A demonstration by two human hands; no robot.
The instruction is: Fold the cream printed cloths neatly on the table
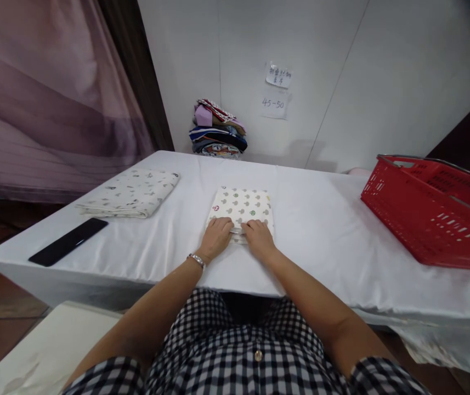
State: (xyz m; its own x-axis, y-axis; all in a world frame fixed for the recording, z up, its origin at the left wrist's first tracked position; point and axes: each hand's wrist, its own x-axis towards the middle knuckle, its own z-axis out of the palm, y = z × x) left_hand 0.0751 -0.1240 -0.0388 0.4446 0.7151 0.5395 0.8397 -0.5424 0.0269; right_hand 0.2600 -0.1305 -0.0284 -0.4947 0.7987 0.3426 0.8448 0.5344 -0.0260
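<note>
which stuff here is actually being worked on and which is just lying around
In hand: folded patterned cloth, gripped at its near edge by left hand and right hand.
Lying about: second folded cloth, black phone, red basket, stack of fabrics.

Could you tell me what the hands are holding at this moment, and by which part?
Both the left hand and right hand grip the folded patterned cloth at its near edge, side by side.

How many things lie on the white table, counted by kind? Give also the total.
Folded patterned cloths lying apart: 2, one under both hands, one at the left
Stack of mixed coloured folded cloths by the wall: 1
Black flat phone: 1
Red plastic basket: 1
Total: 5
</note>
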